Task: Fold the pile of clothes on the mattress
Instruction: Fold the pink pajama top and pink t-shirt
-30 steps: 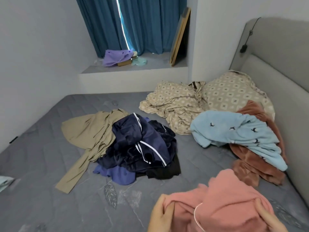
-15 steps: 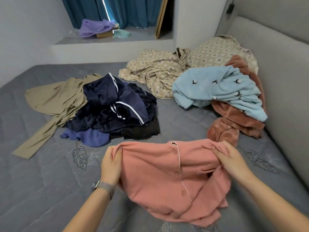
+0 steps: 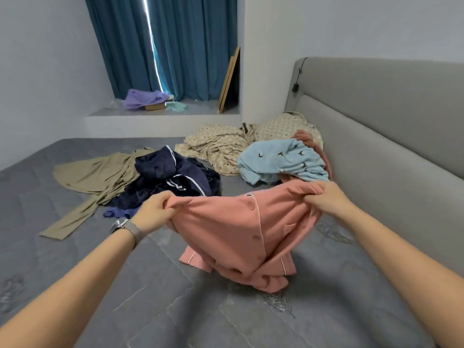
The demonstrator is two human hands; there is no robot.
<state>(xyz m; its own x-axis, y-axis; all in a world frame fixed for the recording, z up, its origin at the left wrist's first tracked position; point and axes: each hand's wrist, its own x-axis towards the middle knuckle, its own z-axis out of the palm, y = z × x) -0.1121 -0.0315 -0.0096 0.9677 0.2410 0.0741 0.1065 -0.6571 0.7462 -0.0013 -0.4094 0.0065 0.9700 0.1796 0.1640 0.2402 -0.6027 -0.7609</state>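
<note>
A pink buttoned pyjama shirt (image 3: 233, 229) hangs in the air over the grey mattress (image 3: 175, 310), its lower hem bunched and close to the surface. My left hand (image 3: 155, 209) grips its left shoulder and my right hand (image 3: 324, 197) grips its right shoulder, stretching the top edge between them. Behind it lies a heap of navy clothes with white piping (image 3: 173, 179), partly over a khaki garment (image 3: 93, 174). Further right a light blue fleece top (image 3: 281, 162) rests on a rust-brown one (image 3: 305, 136).
A beige patterned sheet and pillow (image 3: 221, 146) are crumpled near the grey padded headboard (image 3: 376, 151) on the right. A window ledge (image 3: 160, 114) at the back holds a purple cloth, with teal curtains behind and a wooden frame leaning on the wall.
Both hands have lifted the pink shirt off the mattress and pulled it wider by the shoulders. The camera has tilted up, showing more of the wall and headboard.
</note>
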